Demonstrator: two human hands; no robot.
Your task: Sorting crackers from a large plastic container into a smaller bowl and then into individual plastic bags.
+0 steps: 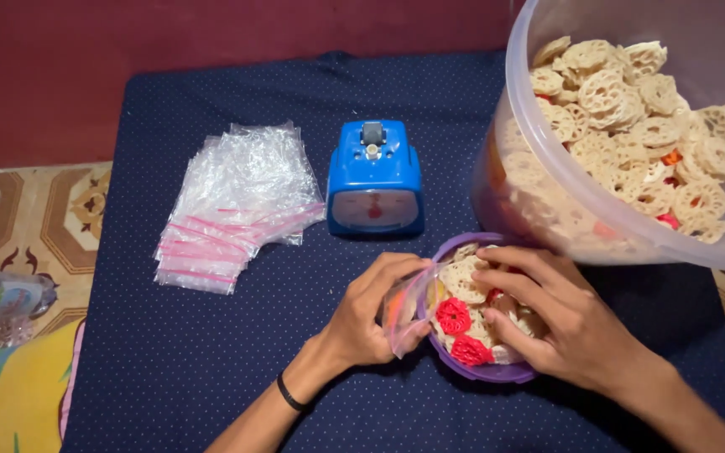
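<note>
A small purple bowl of lattice-shaped crackers, cream and red, sits on the dark blue dotted mat. My left hand pinches open a small clear zip bag with a pink strip, held against the bowl's left rim. My right hand rests over the bowl with its fingers on the crackers next to the bag's mouth. A black band circles my left wrist.
A large clear tub full of the same crackers stands tilted at the right, just behind the bowl. A blue kitchen scale sits mid-mat. A stack of empty zip bags lies to its left. Patterned floor shows beyond the mat's left edge.
</note>
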